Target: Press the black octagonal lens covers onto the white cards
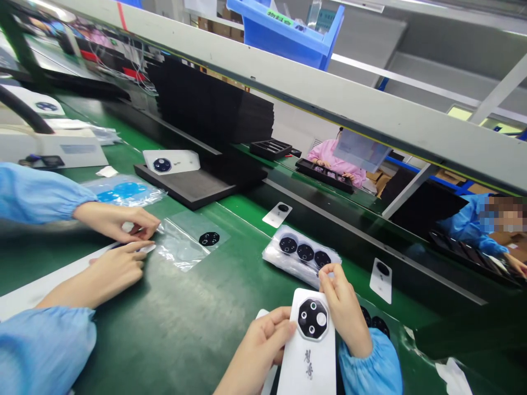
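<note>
A white phone back panel (308,356) with a large black camera module (313,319) stands tilted up before me. My left hand (265,345) grips its left edge, thumb on the front. My right hand (346,310) is beside the panel's upper right corner. Its fingertips are pinched together at the near right corner of a clear plastic pack (272,253); whatever they hold is hidden. Several round black camera lens covers (305,253) lie in a row on that pack. Under the left hand, part of another white piece shows.
At left, a co-worker's hands (111,269) work by a clear bag (181,241). A black foam tray (193,189) bears another white panel (181,162). White panels (381,280) lie on the dark conveyor strip. A blue bin (288,33) sits on the shelf above. People work opposite.
</note>
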A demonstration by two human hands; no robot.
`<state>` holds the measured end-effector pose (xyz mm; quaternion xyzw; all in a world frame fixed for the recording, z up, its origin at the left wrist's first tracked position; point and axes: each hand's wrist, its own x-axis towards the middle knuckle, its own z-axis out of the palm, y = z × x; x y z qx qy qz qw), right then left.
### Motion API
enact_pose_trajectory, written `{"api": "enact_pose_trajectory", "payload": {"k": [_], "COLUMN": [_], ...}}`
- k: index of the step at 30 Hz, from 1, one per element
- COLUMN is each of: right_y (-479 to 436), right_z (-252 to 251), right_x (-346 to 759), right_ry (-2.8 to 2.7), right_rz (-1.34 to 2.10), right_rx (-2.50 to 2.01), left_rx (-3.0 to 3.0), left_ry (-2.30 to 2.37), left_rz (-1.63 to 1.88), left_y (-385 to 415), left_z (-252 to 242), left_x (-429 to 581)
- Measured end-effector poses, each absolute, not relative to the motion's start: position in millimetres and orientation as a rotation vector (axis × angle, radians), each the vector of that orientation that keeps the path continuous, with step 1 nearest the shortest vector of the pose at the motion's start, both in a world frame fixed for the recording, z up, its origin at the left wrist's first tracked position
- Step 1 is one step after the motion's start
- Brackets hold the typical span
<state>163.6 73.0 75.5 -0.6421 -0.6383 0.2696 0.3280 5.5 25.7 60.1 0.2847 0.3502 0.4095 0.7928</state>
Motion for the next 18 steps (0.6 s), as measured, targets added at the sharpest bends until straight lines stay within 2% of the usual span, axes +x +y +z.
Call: {"api": "enact_pose_trajectory", "payload": {"k": [18], "right_y": [71.4], "right_z": [75.1], "right_x": [162.8], "right_ry": [-1.639], "right_rz": [0.709], "right_rx": [-1.682], "left_rx": [0.586], "left_ry": [0.73], "left_rz": [0.874], "left_y": [26.9], "left_z": [56.5], "left_x": [7.1]}}
